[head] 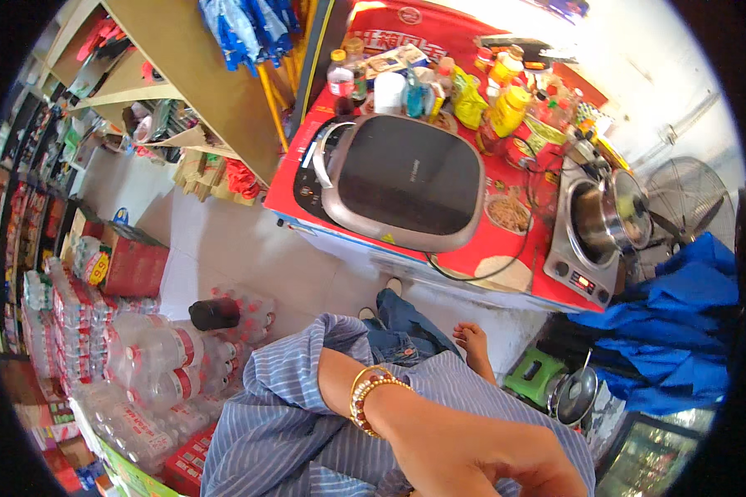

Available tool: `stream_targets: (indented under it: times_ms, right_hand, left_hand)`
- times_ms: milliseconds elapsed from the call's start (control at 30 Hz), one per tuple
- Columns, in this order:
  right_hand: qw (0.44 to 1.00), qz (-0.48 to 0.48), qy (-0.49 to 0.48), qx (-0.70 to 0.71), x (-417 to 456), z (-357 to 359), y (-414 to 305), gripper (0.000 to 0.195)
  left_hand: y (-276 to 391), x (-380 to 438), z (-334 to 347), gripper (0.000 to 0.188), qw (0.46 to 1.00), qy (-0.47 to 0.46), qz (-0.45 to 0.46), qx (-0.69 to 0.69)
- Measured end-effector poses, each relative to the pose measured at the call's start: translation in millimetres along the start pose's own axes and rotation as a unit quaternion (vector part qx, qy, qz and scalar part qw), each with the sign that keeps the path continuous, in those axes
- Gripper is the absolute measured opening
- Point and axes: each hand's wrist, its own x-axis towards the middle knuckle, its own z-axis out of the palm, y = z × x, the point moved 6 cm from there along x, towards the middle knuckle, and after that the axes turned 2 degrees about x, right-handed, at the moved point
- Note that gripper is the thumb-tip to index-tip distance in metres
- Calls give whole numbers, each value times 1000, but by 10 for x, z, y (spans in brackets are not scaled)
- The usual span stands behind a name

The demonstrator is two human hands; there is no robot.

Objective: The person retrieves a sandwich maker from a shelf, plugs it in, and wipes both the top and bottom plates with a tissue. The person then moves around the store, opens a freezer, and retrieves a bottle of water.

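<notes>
My left hand (503, 456), with beaded and gold bracelets at its wrist, is raised across my striped shirt close to the camera; its fingers are bent down and mostly hidden. My right hand (470, 340) hangs low beside my jeans, fingers loosely curled and apart, holding nothing. Before me stands a red-covered table (342, 217) with a lidded electric griddle (410, 180), its lid down. To its right, a steel pot (597, 217) with a glass lid sits on a cooktop (581, 273) with a lit display. Condiment bottles (510, 109) crowd the back.
Shrink-wrapped bottles (168, 348) are stacked on the left near cartons (137, 264). Shelving (193, 62) and blue umbrellas (248, 31) stand behind. On the right are a fan (690, 192), blue cloth (671, 335), a green stool (534, 376) and a lidded pan (575, 394). A black cable (472, 278) trails over the table.
</notes>
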Motion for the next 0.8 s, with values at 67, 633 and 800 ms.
stream_targets:
  times_ms: [67, 633, 800]
  right_hand:
    - [999, -17, -28, -15, 110, 82, -134, 22]
    - [999, -25, -4, -24, 540, 262, -637, 22]
    - [991, -31, 113, 62, 235, 305, -451, 21]
  left_hand:
    - [81, -21, -72, 35, 1000, 7, 11, 3]
    - [724, -271, -727, 30, 997, 46, 54, -19]
    - [957, -221, -777, 28, 997, 4, 56, -48]
